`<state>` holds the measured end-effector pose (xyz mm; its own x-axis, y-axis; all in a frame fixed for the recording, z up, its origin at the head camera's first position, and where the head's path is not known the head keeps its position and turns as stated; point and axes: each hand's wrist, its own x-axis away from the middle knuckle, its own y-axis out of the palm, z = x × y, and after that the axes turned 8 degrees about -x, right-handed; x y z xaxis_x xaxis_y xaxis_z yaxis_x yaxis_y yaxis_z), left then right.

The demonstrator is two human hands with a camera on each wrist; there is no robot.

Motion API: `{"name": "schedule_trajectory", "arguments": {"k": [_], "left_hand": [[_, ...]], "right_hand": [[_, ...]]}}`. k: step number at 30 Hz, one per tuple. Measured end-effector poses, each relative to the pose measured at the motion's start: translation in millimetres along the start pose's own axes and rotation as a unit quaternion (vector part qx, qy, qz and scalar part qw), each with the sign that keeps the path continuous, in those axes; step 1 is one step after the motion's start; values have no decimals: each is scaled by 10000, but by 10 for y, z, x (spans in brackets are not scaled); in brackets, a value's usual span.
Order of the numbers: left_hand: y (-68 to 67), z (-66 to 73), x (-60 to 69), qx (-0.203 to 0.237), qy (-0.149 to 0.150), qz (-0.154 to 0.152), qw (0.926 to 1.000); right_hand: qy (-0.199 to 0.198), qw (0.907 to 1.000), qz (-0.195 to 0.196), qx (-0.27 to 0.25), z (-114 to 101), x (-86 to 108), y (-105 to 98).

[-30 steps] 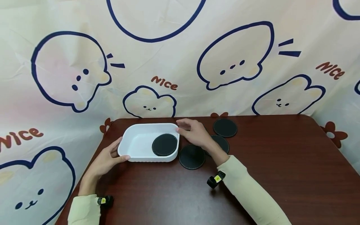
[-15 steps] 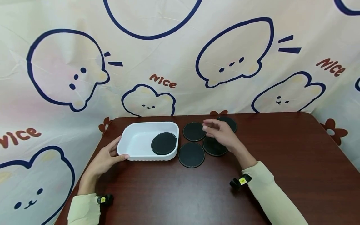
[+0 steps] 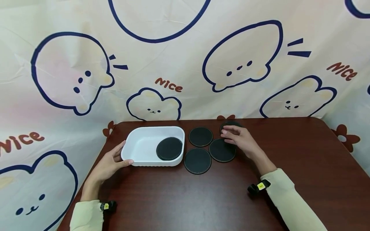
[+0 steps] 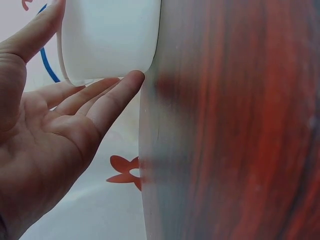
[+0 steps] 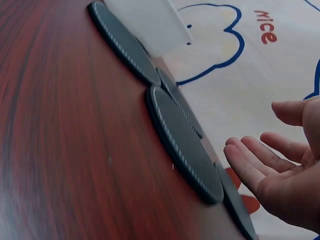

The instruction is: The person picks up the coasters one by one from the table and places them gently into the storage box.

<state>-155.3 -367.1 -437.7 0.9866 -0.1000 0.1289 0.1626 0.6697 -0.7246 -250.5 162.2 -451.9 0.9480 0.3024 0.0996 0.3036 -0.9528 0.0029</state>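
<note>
Right hand (image 3: 242, 140) (thumb apart from fingers) has shifted rightward over the rear disc (image 3: 229, 123), dark and round; left hand (image 3: 107, 165) clamps the white tray (image 3: 142, 146).

1. Tray (image 3: 141, 142): on table (image 3: 173, 199), between the hands, left end against left hand (image 3: 108, 162), thumb at its near-left corner.
2. Inner coaster (image 3: 169, 149): in tray, at the end toward right hand (image 3: 242, 139).
3. Front coaster (image 3: 198, 160): on table, just right of tray's near corner, left of right hand and nearer the person.
4. Back coaster (image 3: 200, 136): behind front coaster, between tray and right fingertips.
5. Middle coaster (image 3: 222, 150): just right of front coaster, on the near side of right fingertips.
6. Far coaster (image 3: 228, 123): behind middle coaster, partly hidden by right fingers.
7. Backdrop cloth (image 3: 190, 64): behind table, beyond both hands.
</note>
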Motion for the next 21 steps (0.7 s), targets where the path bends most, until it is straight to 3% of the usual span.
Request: {"name": "schedule_trajectory", "arguments": {"k": [8,17,21], "left_hand": [[5,-8,-1,-70,-46,48,10000],[20,-22,10,-59,-35,43,10000],[13,-15,6,14,5,56,10000]], "right_hand": [[-54,9995,192,250,43,20,-185],[-103,9866,484,1553,54,51,-384],[-105,9815,502,1847,44,14,-456]]}}
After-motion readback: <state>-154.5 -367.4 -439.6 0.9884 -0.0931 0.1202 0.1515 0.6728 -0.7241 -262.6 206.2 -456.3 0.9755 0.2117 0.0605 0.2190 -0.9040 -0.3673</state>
